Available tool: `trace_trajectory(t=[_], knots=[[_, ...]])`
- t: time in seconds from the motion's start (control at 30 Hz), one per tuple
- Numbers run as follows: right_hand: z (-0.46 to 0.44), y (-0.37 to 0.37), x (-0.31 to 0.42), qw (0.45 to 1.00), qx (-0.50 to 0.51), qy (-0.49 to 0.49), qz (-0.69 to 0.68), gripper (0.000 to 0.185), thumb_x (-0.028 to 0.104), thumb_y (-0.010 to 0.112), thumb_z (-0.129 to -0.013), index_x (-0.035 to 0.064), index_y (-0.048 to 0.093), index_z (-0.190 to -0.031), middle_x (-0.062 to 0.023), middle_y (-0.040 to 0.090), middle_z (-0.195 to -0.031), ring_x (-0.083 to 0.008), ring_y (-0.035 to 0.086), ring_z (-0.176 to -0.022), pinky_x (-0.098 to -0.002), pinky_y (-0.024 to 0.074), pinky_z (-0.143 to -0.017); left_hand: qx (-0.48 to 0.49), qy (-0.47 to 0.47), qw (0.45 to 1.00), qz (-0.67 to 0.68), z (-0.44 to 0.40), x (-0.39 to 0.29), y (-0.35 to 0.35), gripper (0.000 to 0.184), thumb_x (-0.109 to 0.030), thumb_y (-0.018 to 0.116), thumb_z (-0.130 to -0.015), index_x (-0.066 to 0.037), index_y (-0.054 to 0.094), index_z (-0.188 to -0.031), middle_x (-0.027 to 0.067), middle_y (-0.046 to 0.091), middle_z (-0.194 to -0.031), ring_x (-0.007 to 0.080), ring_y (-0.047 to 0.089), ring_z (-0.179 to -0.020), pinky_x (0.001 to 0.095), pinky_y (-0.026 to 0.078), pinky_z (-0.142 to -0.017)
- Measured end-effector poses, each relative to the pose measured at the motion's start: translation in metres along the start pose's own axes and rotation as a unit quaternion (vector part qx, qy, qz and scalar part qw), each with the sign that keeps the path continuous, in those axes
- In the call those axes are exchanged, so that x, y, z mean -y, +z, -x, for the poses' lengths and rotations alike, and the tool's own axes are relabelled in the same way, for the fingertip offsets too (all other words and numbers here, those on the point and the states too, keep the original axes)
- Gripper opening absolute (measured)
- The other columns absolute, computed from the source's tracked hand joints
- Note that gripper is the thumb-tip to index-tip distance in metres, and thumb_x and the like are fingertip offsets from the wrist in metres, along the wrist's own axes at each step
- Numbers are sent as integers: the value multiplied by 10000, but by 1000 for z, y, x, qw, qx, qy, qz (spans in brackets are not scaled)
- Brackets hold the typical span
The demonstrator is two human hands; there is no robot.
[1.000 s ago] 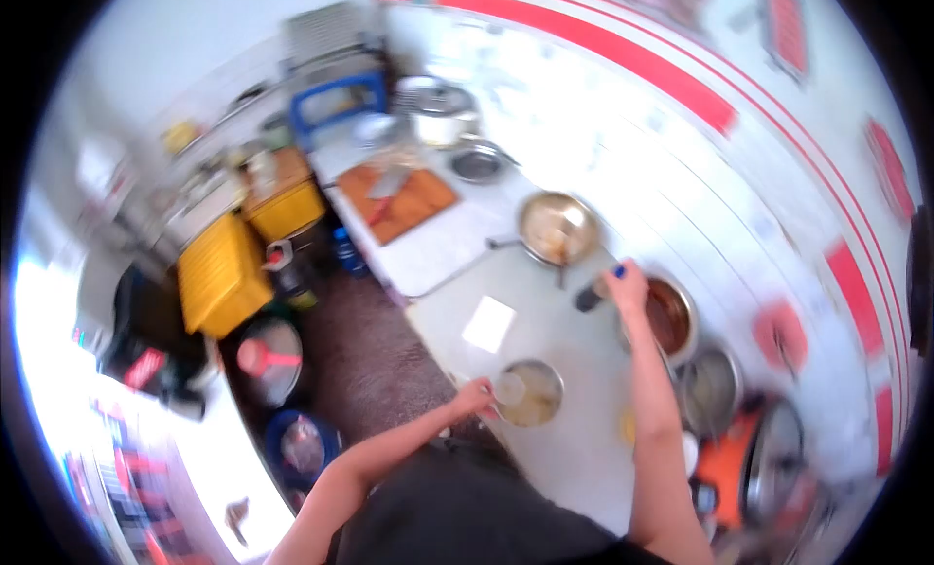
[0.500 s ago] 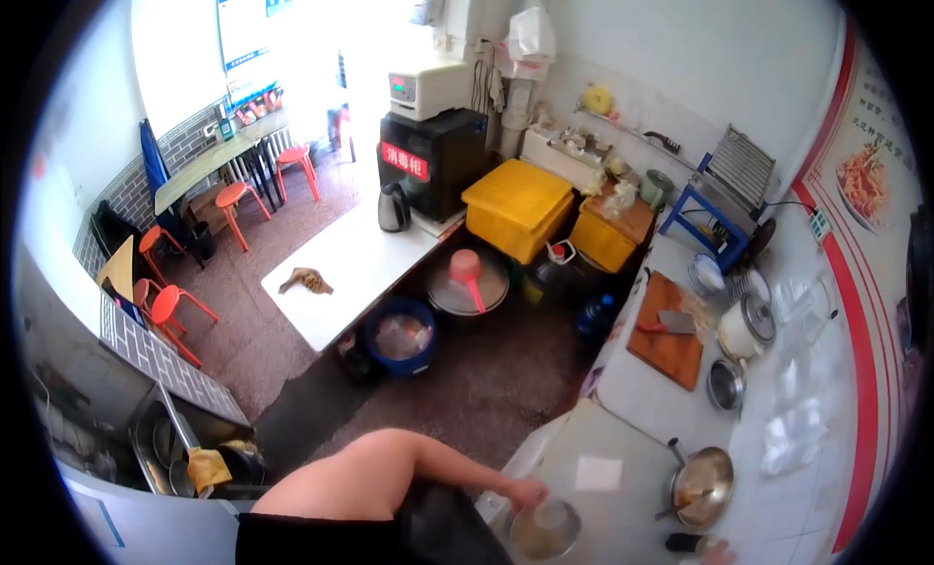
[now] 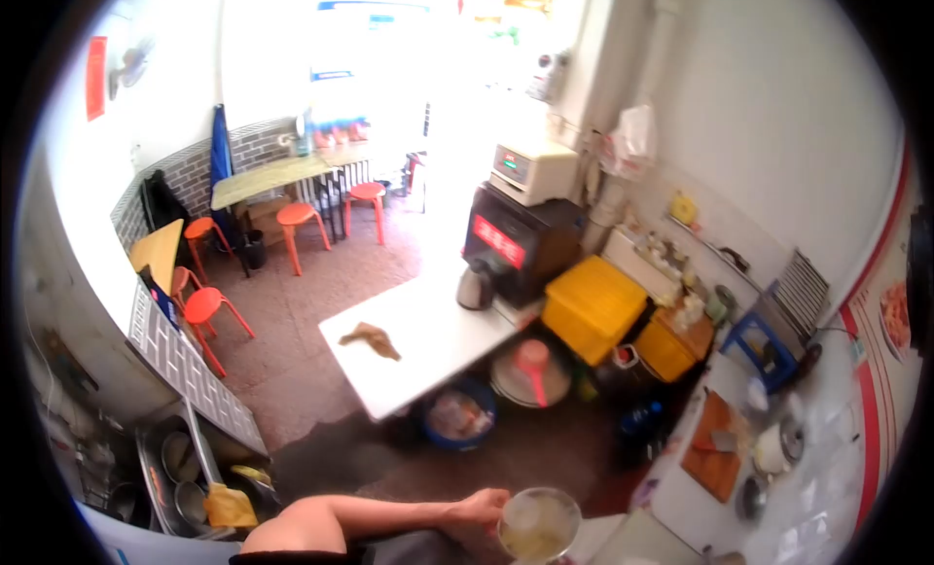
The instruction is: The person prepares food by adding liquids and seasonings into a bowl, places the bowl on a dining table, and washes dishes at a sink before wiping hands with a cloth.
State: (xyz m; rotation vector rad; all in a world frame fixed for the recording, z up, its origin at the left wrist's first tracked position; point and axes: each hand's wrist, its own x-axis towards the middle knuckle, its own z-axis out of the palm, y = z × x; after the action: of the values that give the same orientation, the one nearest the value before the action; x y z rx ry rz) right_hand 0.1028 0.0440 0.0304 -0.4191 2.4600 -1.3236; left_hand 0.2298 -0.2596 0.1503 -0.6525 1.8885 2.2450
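My left hand (image 3: 484,507) reaches in from the bottom, its fingers closed at the rim of a round metal bowl (image 3: 574,538). The bowl is raised beside the edge of the pale counter (image 3: 623,541), and its inside is turned toward me. Something pale yellowish lies in it, with a whitish round patch that I cannot make out. My right hand does not show.
A white table (image 3: 428,327) bears a brown cloth (image 3: 370,339) and a kettle (image 3: 476,285). Below it stand a blue tub (image 3: 457,414) and a large pot with a red scoop (image 3: 532,361). A cleaver (image 3: 721,442) lies on the chopping board (image 3: 707,468) at right.
The view has swung up and left. My left hand has lifted the bowl off the counter toward the counter's edge. My right hand, at the lower right before, has gone out of view.
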Motion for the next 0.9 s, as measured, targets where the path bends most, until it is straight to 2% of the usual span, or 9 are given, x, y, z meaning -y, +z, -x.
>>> trace_trajectory(t=[0.1, 0.17, 0.27, 0.3, 0.33, 0.4, 0.47, 0.63, 0.9], knots=[[-46, 111, 100, 991, 17, -124, -41, 278, 196, 588, -871, -12, 585, -1055, -148, 651, -867, -285, 625, -764, -386, 503, -704, -113, 35, 990, 83, 65, 0, -89, 188, -103, 594, -859, -2, 523, -1001, 149, 645, -872, 191, 663, -670, 289, 561, -574], [-38, 154, 220, 989, 113, -87, -32, 231, 127, 563, -878, 12, 582, -1077, -111, 650, -836, -230, 628, -759, -343, 505, -707, -188, 59, 973, 117, 108, 0, -146, 182, -78, 584, -862, 3, 521, -1011, 162, 639, -869, 219, 672, -704, 322, 579, -576], [-69, 264, 204, 980, 191, -46, -31, 276, 232, 623, -827, 22, 619, -1006, -100, 663, -893, -229, 634, -758, -350, 510, -701, -303, 75, 932, 182, 163, 22, -227, 173, -95, 630, -841, 9, 523, -927, 161, 635, -833, 218, 658, -631, 305, 544, -499], [-77, 303, 168, 967, 219, -123, 45, 271, 221, 615, -817, 15, 624, -992, -131, 660, -858, -258, 641, -750, -365, 513, -693, -337, 69, 919, 191, 181, 28, -254, 162, -92, 626, -845, 11, 524, -919, 162, 637, -831, 215, 656, -625, 304, 546, -498], [-74, 335, 137, 941, 247, -200, 116, 266, 210, 607, -806, 8, 628, -979, -162, 658, -822, -286, 648, -742, -381, 516, -684, -366, 83, 903, 210, 195, 45, -283, 141, -69, 620, -842, 15, 523, -900, 158, 641, -822, 212, 655, -619, 302, 554, -504], [-56, 371, 100, 877, 383, -98, 272, 297, 276, 636, -756, 20, 654, -906, -182, 663, -833, -305, 656, -785, -397, 516, -706, -412, 88, 879, 223, 226, 64, -333, 131, -61, 617, -841, 12, 523, -893, 156, 643, -820, 210, 655, -619, 299, 556, -506], [-69, 402, 47, 704, 588, -94, 387, 314, 303, 633, -767, 22, 662, -904, -160, 677, -848, -273, 657, -815, -383, 510, -748, -483, 106, 829, 262, 258, 76, -376, 117, -47, 616, -834, 3, 521, -881, 135, 635, -795, 205, 655, -621, 293, 558, -503], [-80, 516, 145, 649, 605, -35, 459, 310, 293, 617, -779, 16, 663, -909, -181, 670, -868, -302, 649, -835, -401, 508, -753, -609, 87, 741, 269, 325, 119, -495, 137, -66, 631, -834, -8, 515, -877, 102, 605, -762, 211, 658, -634, 307, 565, -493], [-145, 805, 338, 611, 618, -138, 475, 307, 278, 591, -797, 6, 666, -918, -215, 659, -901, -348, 636, -869, -431, 503, -760, -708, 107, 607, 344, 429, 128, -696, 283, -101, 621, -861, 1, 558, -1117, 123, 649, -890, 206, 653, -612, 312, 570, -506]])
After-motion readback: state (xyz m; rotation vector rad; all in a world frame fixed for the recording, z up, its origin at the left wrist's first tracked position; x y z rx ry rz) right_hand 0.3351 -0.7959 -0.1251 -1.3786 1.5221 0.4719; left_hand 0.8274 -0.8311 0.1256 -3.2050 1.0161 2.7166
